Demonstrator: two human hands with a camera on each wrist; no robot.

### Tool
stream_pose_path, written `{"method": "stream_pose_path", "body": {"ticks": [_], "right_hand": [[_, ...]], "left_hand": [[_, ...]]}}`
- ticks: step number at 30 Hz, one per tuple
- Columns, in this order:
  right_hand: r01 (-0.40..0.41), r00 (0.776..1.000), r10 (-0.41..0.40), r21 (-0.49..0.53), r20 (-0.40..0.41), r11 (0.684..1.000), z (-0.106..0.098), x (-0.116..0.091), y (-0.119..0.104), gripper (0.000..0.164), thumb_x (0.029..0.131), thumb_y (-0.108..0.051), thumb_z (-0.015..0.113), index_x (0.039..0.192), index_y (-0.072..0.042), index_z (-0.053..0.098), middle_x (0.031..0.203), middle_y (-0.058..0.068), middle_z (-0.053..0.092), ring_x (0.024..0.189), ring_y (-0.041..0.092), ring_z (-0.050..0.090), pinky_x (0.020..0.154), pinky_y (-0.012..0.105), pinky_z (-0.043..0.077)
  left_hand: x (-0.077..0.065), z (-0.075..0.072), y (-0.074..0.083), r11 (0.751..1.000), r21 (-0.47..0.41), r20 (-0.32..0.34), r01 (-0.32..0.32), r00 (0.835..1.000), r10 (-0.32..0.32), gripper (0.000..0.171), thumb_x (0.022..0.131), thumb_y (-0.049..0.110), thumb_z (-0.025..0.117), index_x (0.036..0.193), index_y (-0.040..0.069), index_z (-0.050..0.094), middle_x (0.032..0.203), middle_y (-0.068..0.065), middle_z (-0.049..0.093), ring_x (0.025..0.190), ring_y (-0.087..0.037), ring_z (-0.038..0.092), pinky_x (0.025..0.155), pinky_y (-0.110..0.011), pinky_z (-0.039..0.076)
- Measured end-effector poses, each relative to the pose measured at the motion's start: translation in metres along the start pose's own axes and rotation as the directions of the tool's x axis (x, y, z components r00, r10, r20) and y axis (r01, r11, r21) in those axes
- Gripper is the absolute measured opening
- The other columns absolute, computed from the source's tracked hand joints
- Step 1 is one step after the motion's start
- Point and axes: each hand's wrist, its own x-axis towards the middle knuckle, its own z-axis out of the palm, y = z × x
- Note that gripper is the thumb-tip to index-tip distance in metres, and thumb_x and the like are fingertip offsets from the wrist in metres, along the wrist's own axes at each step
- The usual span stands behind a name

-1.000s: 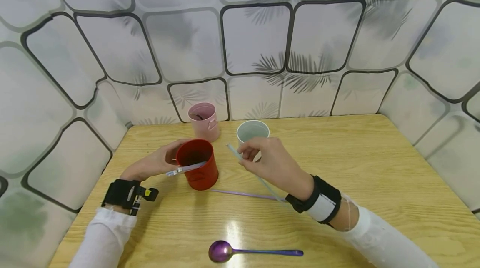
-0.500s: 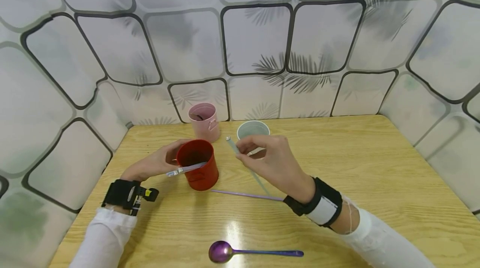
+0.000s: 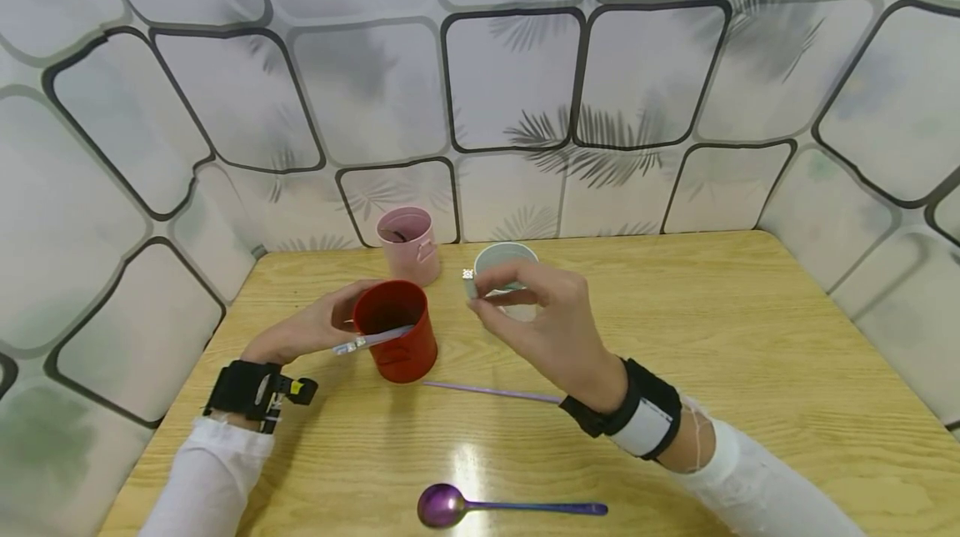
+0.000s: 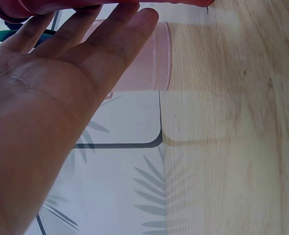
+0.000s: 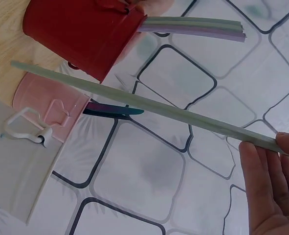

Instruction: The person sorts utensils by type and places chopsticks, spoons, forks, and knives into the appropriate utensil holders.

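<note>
My right hand (image 3: 551,303) pinches a pale green chopstick (image 5: 168,112) near its glittery square end, between thumb and fingers. In the head view it stands nearly upright, mostly hidden behind the hand. On the left, a red bucket (image 3: 408,353) rests on the table. My left hand (image 3: 322,324) holds this bucket at its left side, fingers reaching round behind it. Several pale green and lilac chopsticks (image 5: 198,27) lean out over the bucket's rim. A lilac chopstick (image 3: 487,390) lies flat on the wood between my hands.
Behind the red bucket stands a pink bucket (image 3: 411,258) with dark utensils inside. A white bucket (image 5: 22,161) is partly behind my right hand in the head view. An iridescent purple spoon (image 3: 442,505) lies near the front. Patterned panels (image 3: 510,87) enclose the table.
The chopstick in my right hand has tilted upright, its lower end swinging out of sight. The right hand has turned and shifted slightly; the left hand and red bucket stay put.
</note>
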Motion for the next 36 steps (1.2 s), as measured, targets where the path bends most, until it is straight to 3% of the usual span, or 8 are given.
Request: {"method": "stream_pose_path", "body": {"ticks": [7, 10, 12, 15, 22, 29, 36], "right_hand": [[0.113, 0.990, -0.107, 0.068, -0.094, 0.991, 0.002, 0.004, -0.006, 0.023, 0.081, 0.013, 0.079, 0.099, 0.001, 0.070, 0.093, 0.013, 0.073, 0.087, 0.021, 0.073, 0.073, 0.034, 0.062], [0.172, 0.978, -0.157, 0.109, -0.135, 0.979, 0.004, 0.006, -0.007, 0.015, 0.089, 0.002, 0.078, 0.099, 0.005, 0.069, 0.092, 0.016, 0.073, 0.088, 0.022, 0.073, 0.074, 0.034, 0.062], [0.202, 0.971, -0.181, 0.129, -0.157, 0.971, 0.005, 0.006, -0.009, 0.017, 0.093, -0.006, 0.077, 0.099, 0.007, 0.068, 0.092, 0.017, 0.072, 0.089, 0.021, 0.073, 0.074, 0.034, 0.062], [0.230, 0.961, -0.202, 0.143, -0.188, 0.963, 0.007, 0.007, -0.012, 0.023, 0.095, -0.012, 0.076, 0.099, 0.009, 0.067, 0.091, 0.017, 0.072, 0.088, 0.018, 0.073, 0.075, 0.033, 0.062], [0.272, 0.945, -0.231, 0.161, -0.233, 0.949, 0.011, 0.009, -0.016, 0.024, 0.095, -0.010, 0.076, 0.098, 0.011, 0.066, 0.092, 0.016, 0.072, 0.088, 0.016, 0.072, 0.076, 0.030, 0.061], [0.305, 0.940, -0.265, 0.178, -0.217, 0.936, 0.020, 0.006, -0.015, 0.020, 0.096, -0.009, 0.074, 0.100, 0.009, 0.066, 0.094, 0.017, 0.072, 0.086, 0.020, 0.071, 0.075, 0.027, 0.060], [0.283, 0.957, -0.266, 0.174, -0.116, 0.943, 0.028, 0.003, -0.013, 0.017, 0.097, -0.009, 0.072, 0.102, 0.006, 0.066, 0.095, 0.019, 0.071, 0.088, 0.024, 0.071, 0.077, 0.034, 0.062]], "left_hand": [[0.000, 0.000, 0.000, 1.000, 0.005, -0.007, 0.003, 1.000, -0.003, 0.076, 0.092, 0.005, 0.076, 0.157, 0.007, 0.037, 0.153, -0.019, 0.049, 0.140, -0.038, 0.044, 0.105, -0.034, 0.049], [0.000, 0.000, -0.001, 1.000, 0.006, -0.005, -0.002, 1.000, 0.002, 0.075, 0.092, 0.005, 0.075, 0.157, 0.006, 0.037, 0.153, -0.019, 0.049, 0.140, -0.035, 0.045, 0.105, -0.033, 0.049], [0.000, 0.000, -0.002, 1.000, 0.006, -0.003, -0.003, 1.000, 0.003, 0.075, 0.092, 0.005, 0.075, 0.157, 0.006, 0.037, 0.153, -0.019, 0.048, 0.140, -0.034, 0.046, 0.105, -0.033, 0.049], [0.000, 0.000, -0.002, 1.000, 0.005, -0.004, 0.002, 1.000, -0.001, 0.075, 0.092, 0.005, 0.075, 0.157, 0.007, 0.037, 0.153, -0.019, 0.049, 0.140, -0.032, 0.046, 0.105, -0.032, 0.049], [0.000, 0.001, 0.001, 1.000, 0.004, -0.011, 0.011, 1.000, -0.011, 0.075, 0.092, 0.005, 0.075, 0.157, 0.009, 0.038, 0.153, -0.017, 0.049, 0.139, -0.034, 0.046, 0.105, -0.032, 0.048], [0.001, 0.000, -0.002, 1.000, -0.001, -0.003, -0.015, 1.000, 0.015, 0.076, 0.091, 0.008, 0.077, 0.156, 0.008, 0.038, 0.152, -0.016, 0.050, 0.138, -0.029, 0.048, 0.106, -0.033, 0.048], [0.000, 0.000, -0.003, 1.000, 0.005, -0.002, -0.019, 1.000, 0.019, 0.076, 0.091, 0.010, 0.077, 0.157, 0.009, 0.039, 0.152, -0.015, 0.050, 0.136, -0.019, 0.050, 0.103, -0.034, 0.050]]}}
